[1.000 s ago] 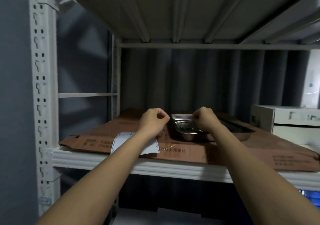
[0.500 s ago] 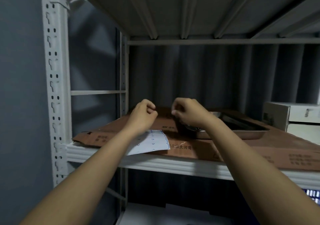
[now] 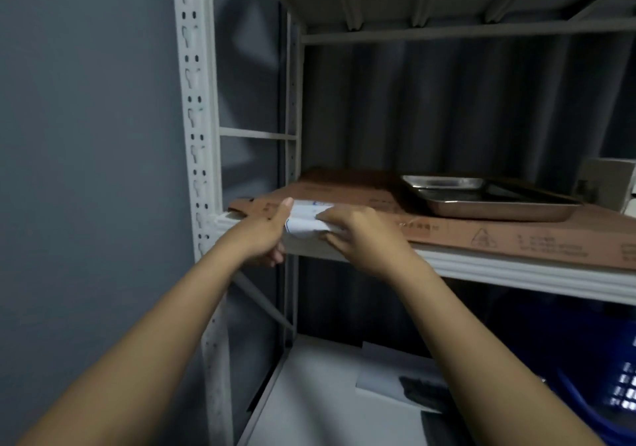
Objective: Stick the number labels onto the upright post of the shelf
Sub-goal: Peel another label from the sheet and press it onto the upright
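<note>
1. The white label sheet with blue-printed stickers (image 3: 304, 220) lies at the front left corner of the shelf, on the flat brown cardboard sheet (image 3: 481, 235) that covers the white metal shelf board (image 3: 516, 270), with its near part bent down over the shelf's front edge.
2. The left hand (image 3: 263, 235) holds the sheet's left edge: its thumb lies on top, pointing up and away, and its fingers are curled beneath at the shelf's front edge. This grip is closed on the sheet.
3. The right hand (image 3: 361, 235) rests on the sheet's right part, just beside the left hand. Its fingers reach leftward across the paper and its thumb appears to press the lower edge, so this grip seems to pinch the sheet; the blur hides the exact contact.
4. The white perforated upright post (image 3: 196, 108) of the shelf stands just left of the left hand, running from the top of the view down past the shelf board. No label can be made out on it at this sharpness.
5. A shallow rectangular stainless-steel tray (image 3: 488, 199) sits on the cardboard, right of the hands and well apart from them.
6. A pale cardboard box (image 3: 605, 184) stands at the far right edge of the shelf.
7. On the lower level lie white sheets (image 3: 327, 394) and a blue plastic crate (image 3: 612, 377).
</note>
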`<state>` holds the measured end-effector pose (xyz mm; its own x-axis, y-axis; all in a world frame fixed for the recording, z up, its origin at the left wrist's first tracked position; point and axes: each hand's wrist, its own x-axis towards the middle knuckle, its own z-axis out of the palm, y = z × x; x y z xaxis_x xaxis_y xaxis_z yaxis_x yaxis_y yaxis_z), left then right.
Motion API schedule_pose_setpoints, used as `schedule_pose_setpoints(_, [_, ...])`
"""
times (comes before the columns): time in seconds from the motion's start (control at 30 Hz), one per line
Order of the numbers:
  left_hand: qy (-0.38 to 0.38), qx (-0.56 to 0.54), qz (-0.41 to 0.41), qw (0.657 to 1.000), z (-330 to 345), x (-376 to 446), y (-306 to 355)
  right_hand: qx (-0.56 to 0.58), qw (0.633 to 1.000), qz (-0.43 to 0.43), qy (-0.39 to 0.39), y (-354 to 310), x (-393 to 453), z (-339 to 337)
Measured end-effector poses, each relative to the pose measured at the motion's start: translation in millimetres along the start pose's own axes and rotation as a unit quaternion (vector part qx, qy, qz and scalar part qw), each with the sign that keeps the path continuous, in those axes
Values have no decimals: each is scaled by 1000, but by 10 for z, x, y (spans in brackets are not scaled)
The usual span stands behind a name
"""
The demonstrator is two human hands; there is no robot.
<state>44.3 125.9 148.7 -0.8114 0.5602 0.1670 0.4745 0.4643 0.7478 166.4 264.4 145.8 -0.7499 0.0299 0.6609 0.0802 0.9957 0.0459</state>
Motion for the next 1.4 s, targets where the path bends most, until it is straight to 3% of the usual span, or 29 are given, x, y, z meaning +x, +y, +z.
schedule_pose_setpoints(0.07, [-74, -189, -58, 977, -35, -169, -195, 22, 992, -84, 92, -204, -174, 200])
schedule_pose_setpoints(0.13, [-132, -353, -64, 924, -77, -317, -433, 18, 981, -143, 130, -442, -340, 437])
schedule_pose_setpoints(0.2, [-113, -446, -59, 886, -81, -436, -709, 46, 978, -166, 115, -656, -496, 690])
schedule_pose_setpoints(0.23, [-73, -445, -61, 890, -74, -506, -841, 76, 980, -165, 81, -764, -581, 808])
schedule_pose_setpoints(0.3, [2, -402, -61, 914, -41, -667, -1085, 162, 980, -117, 1, -957, -725, 998])
schedule_pose_setpoints(0.37, [30, -369, -64, 927, -4, -832, -1284, 258, 965, -46, -9, -1111, -782, 1119])
schedule_pose_setpoints(0.47, [29, -333, -87, 939, 41, -1029, -1533, 290, 954, 19, 76, -1236, -692, 1203])
schedule_pose_setpoints(0.6, [8, -303, -93, 948, 77, -1215, -1724, 337, 934, 117, -39, -1279, -529, 1276])
schedule_pose_setpoints(0.73, [14, -242, -92, 966, 70, -1265, -1848, 484, 846, 199, -97, -1322, -476, 1278])
schedule_pose_setpoints(0.97, [156, -249, -25, 956, 196, -1155, -1908, 549, 780, 266, -138, -1432, -646, 1386])
schedule_pose_setpoints(1.03, [175, -227, 6, 958, 234, -1131, -1900, 561, 771, 265, -143, -1445, -700, 1401])
schedule_pose_setpoints(1.17, [203, -200, 35, 958, 304, -1106, -1903, 620, 715, 279, -163, -1421, -742, 1376])
schedule_pose_setpoints(1.3, [304, -12, 118, 945, 398, -1087, -1968, 633, 699, 294, -157, -1412, -739, 1359])
schedule_pose_setpoints(1.4, [314, 62, 179, 930, 445, -1082, -2009, 626, 707, 295, -147, -1414, -740, 1370])
